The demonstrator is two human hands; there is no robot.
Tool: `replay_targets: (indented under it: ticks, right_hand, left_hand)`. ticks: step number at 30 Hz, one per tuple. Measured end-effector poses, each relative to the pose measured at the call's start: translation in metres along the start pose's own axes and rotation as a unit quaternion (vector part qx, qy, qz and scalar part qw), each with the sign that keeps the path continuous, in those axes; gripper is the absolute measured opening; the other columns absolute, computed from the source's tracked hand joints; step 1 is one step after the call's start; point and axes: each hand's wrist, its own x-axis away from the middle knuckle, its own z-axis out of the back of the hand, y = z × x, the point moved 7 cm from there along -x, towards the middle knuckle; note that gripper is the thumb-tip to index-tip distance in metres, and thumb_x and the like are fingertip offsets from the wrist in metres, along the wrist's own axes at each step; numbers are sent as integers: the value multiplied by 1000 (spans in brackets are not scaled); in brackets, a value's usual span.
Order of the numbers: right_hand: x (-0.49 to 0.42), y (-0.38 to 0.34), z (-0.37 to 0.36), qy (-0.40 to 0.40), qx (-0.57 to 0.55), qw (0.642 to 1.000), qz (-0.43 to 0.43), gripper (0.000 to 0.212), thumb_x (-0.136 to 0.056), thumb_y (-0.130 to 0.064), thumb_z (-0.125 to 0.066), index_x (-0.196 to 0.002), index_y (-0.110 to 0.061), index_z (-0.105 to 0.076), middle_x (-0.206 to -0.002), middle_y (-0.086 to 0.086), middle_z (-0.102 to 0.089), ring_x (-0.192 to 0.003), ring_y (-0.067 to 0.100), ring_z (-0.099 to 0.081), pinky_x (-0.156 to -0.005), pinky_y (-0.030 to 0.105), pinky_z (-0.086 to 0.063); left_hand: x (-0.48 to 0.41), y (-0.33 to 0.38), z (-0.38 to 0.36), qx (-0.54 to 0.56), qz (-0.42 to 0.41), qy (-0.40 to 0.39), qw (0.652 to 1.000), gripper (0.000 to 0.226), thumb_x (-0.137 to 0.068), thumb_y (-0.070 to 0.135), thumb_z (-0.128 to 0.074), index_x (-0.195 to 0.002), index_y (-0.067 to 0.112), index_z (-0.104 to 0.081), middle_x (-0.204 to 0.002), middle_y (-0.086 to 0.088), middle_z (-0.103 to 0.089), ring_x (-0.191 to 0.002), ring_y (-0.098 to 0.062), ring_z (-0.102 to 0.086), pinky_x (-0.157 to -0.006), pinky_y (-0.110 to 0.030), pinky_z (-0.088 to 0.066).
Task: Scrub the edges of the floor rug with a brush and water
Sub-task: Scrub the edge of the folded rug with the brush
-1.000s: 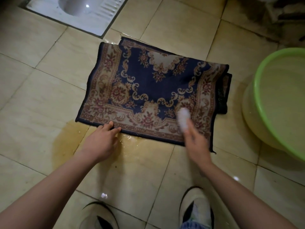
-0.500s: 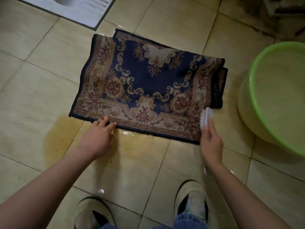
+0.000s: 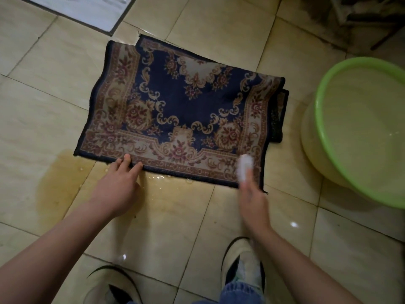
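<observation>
Left hand [image 3: 118, 183] flat on rug [image 3: 186, 102] edge — right hand [image 3: 252, 194] grips brush [image 3: 245, 166] at corner.

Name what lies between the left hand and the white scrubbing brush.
Head view: near border of the blue patterned rug spans from left hand to brush; wet beige tile alongside.

Beige floor tiles [image 3: 219, 18], squat toilet pan [image 3: 92, 9], green basin [image 3: 359, 62], shoes [image 3: 98, 286]
</observation>
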Motion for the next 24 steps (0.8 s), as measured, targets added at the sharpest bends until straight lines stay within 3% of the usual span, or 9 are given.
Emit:
replay_targets:
  ticks: [2,5,9,11,14,18,20,23,24]
  right_hand:
    - [22,-11,-43,-125,76,987,71,51,-97,-55,-28,-146,-47,-20,-81,2,-67,-65,11,-63,-55,24,-51]
    - [27,-22,-56,-217,82,965,122,44,-98,-48,-39,-139,-54,-24,-116,0,-64,-95,15,-64,-81,30,-54]
    - [-23,-10,3,41,-80,996,0,44,-100,-45,-36,-143,-46,-29,-117,-2,-62,-89,9,-59,-74,28,-52]
    - [-20,-8,-2,91,-53,994,-23,47,-101,-45,-31,-147,-45,-23,-103,7,-67,-79,16,-61,-68,37,-56]
    - [14,-30,-61,-72,11,996,59,49,-100,-47,-32,-144,-50,-12,-81,8,-65,-67,20,-62,-58,36,-52]
    - [23,-49,-76,-189,-7,978,88,45,-99,-45,-39,-142,-46,-27,-106,-3,-62,-93,11,-61,-80,30,-52]
    - [3,-56,-51,-130,-66,987,73,43,-100,-41,-40,-143,-41,-33,-109,-9,-61,-99,5,-60,-81,31,-54]
    - [-26,-42,-18,72,-85,994,-11,45,-103,-41,-31,-148,-36,-30,-91,-8,-60,-79,9,-61,-54,21,-46]
    - [-22,-43,-24,77,-58,995,-13,48,-102,-45,-27,-149,-35,-28,-83,-3,-61,-71,15,-61,-50,23,-44]
  left_hand:
    - [0,0,1,-1,1,-2,1000,60,-98,27,-40,-152,24,-13,-159,-10,-2,-146,-29,-5,-115,-39,-24]
    - [2,-4,5,7,-5,3,1000,60,-97,25,-41,-151,25,-16,-160,-8,-5,-146,-27,-8,-113,-38,-28]
    - [2,-5,7,19,-8,9,1000,60,-95,24,-43,-150,27,-20,-159,-6,-9,-144,-26,-13,-109,-36,-33]
    - [1,-4,8,18,-9,8,1000,58,-95,24,-43,-149,26,-23,-159,-6,-12,-142,-28,-17,-108,-36,-34]
    - [-1,-3,11,5,-13,11,1000,56,-95,23,-42,-149,25,-26,-158,-7,-17,-139,-30,-22,-109,-35,-31]
    - [2,-5,15,22,-17,15,1000,56,-95,22,-43,-148,27,-27,-158,-4,-18,-139,-27,-22,-107,-33,-32]
    - [2,-7,14,33,-18,15,999,57,-95,21,-43,-149,28,-26,-158,-3,-16,-140,-26,-20,-108,-33,-32]
    - [2,-7,12,39,-17,15,999,57,-94,22,-44,-149,28,-26,-158,-3,-16,-141,-26,-19,-108,-33,-32]
    - [1,-7,12,37,-17,15,999,57,-95,23,-44,-148,28,-26,-158,-4,-17,-140,-26,-19,-108,-33,-32]
